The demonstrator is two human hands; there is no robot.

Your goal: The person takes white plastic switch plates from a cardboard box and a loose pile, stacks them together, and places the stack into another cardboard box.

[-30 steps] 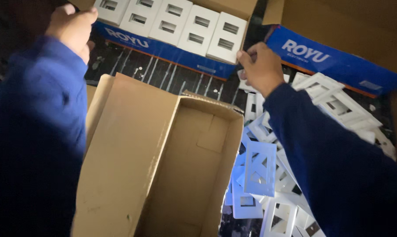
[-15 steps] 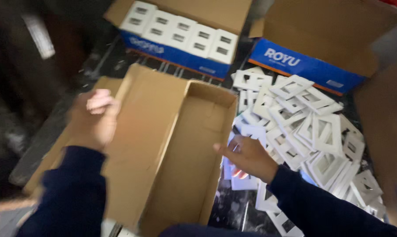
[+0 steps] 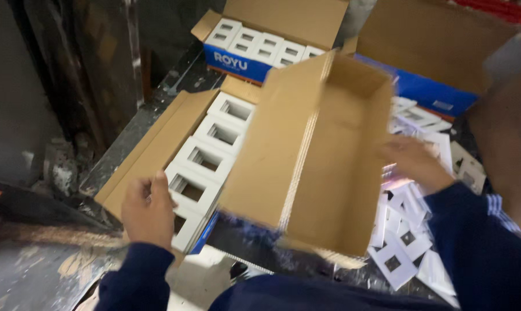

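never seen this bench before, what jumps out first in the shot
An empty brown cardboard box fills the centre, tilted up, the right hand at its far side. Left of it, the left hand rests on an open box of white square frames. Loose white frames lie heaped at the right.

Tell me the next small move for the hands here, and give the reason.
Probably set the empty cardboard box down flat. It is tilted up in mid-air, the right hand at its far side, and it overlaps the filled box of white plates that the left hand rests on.
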